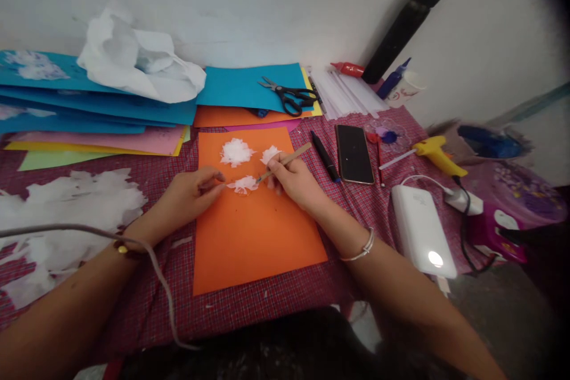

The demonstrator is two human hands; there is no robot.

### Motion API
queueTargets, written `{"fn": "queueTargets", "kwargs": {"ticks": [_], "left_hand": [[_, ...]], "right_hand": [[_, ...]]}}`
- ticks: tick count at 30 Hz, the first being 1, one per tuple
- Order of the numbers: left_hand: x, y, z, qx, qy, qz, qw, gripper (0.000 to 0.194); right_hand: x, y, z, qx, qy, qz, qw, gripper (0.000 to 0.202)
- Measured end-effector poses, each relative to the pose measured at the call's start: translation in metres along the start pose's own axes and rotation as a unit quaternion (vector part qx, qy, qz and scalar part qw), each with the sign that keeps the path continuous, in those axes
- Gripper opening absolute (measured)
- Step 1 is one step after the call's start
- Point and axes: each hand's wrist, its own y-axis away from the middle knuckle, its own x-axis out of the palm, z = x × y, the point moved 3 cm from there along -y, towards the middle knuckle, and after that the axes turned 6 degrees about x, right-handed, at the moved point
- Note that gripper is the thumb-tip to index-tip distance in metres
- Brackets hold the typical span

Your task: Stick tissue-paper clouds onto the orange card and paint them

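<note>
An orange sheet (258, 237) lies on the checked cloth, with a round white paper cluster (236, 152) at its upper left. A second white cluster (269, 154) is partly hidden behind my right hand (289, 178). That hand grips a thin wooden stick (296, 154), whose lower end meets the right side of a lower white cluster (244, 184). My left hand (196, 190) rests by the sheet's left edge, fingers slightly curled beside the lower cluster; whether the fingertips hold anything is too small to tell.
Torn white paper (71, 208) is heaped at left, crossed by a cable (155, 267). Behind are blue sheets (240, 83) with scissors (289, 95). At right are a pen (325, 156), a phone (355, 154), a white power bank (421, 228) and a yellow glue gun (439, 153).
</note>
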Motion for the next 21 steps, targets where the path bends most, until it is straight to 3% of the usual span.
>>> {"fn": "queueTargets", "kwargs": {"ticks": [7,11,14,16,18,21], "left_hand": [[0.009,-0.003,0.001,-0.021,0.023,0.019,0.999,0.025],[0.007,-0.003,0.001,-0.027,0.048,0.015,0.998,0.025],[-0.001,-0.001,0.004,-0.068,0.12,-0.002,0.99,0.022],[-0.008,0.001,0.008,-0.106,0.217,-0.016,0.97,0.025],[-0.012,0.002,0.011,-0.131,0.349,-0.037,0.927,0.03],[-0.016,0.002,0.014,-0.145,0.471,-0.094,0.865,0.031]], "right_hand": [[0.002,-0.002,-0.006,0.001,-0.016,0.023,1.0,0.023],[-0.002,-0.002,-0.004,0.035,-0.053,-0.006,0.998,0.025],[-0.005,-0.001,-0.001,0.055,-0.072,-0.027,0.995,0.025],[-0.007,0.0,0.002,0.059,-0.08,-0.042,0.994,0.025],[-0.009,0.002,0.005,0.049,-0.083,-0.041,0.994,0.026],[-0.007,0.005,0.009,0.015,-0.061,0.01,0.998,0.026]]}}
